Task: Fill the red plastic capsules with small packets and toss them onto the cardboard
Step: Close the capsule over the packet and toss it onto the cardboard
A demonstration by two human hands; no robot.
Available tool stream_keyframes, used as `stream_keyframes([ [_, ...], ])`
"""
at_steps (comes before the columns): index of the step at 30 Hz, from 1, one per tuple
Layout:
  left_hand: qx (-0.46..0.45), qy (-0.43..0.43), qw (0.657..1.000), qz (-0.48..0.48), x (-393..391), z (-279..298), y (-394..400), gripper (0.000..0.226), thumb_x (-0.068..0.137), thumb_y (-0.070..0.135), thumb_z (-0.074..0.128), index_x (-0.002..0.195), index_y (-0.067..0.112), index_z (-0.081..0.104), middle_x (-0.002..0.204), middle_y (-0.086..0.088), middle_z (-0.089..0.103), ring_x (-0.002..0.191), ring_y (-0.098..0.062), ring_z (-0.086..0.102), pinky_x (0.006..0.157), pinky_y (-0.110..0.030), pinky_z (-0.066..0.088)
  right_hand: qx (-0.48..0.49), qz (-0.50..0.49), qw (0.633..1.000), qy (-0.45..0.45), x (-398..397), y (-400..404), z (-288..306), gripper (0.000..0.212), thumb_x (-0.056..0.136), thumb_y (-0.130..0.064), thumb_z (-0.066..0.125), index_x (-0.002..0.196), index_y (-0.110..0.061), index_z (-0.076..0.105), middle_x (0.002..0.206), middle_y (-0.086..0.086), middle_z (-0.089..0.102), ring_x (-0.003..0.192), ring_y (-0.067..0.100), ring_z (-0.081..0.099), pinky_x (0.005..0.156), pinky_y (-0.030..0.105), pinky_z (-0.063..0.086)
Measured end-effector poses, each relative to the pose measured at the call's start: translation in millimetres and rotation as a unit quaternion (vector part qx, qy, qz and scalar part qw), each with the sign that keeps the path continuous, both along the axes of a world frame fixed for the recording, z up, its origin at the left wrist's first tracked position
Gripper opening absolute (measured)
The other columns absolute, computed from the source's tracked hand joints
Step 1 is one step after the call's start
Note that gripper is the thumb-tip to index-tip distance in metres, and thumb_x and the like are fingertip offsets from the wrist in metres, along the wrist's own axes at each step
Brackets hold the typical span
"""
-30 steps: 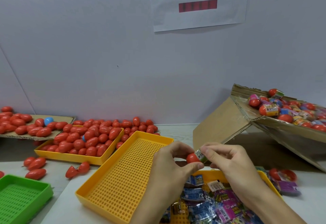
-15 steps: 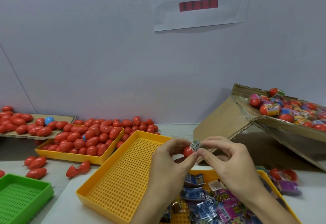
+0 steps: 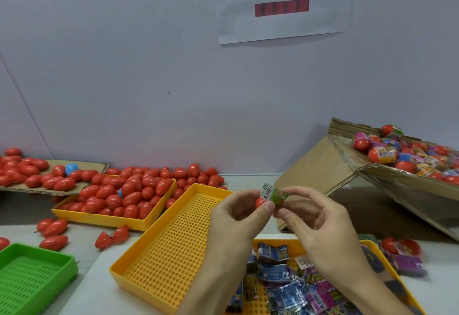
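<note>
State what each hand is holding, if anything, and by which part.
The left hand pinches the red capsule at its near end; the right hand pinches the small packet by its right end.

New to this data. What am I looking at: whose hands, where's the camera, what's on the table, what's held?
No machine here: a person's two bare hands, filmed by one wide-angle camera on their head, looking forward and down. The left hand pinches a red capsule; the right hand pinches a small green packet against it. On the table: a yellow tray of red capsules, an empty perforated yellow tray, a tray of loose packets, a green tray. At right, a tilted cardboard sheet carries capsules wrapped in packets.
</note>
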State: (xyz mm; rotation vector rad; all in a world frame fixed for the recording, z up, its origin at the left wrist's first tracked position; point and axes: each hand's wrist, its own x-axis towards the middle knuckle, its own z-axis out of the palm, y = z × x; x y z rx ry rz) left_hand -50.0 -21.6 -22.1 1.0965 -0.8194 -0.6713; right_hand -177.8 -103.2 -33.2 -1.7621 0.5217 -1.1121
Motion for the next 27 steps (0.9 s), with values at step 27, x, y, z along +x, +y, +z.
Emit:
stream_keyframes([
  [27,0.075,-0.031,0.996,-0.032,-6.2,-4.4,-3.2,0.016,0.09,0.016,0.072,0.093,0.03,0.079,0.091,0.003,0.076,0.094,-0.015,0.073,0.09,-0.038,0.058,-0.204,-0.121,0.961,0.139,0.4,0.8,-4.7,0.042,0.075,-0.045,0.074,0.114,-0.034,0.064,0.109,-0.027,0.056,0.107,-0.004,0.053,0.075,0.012,0.041],
])
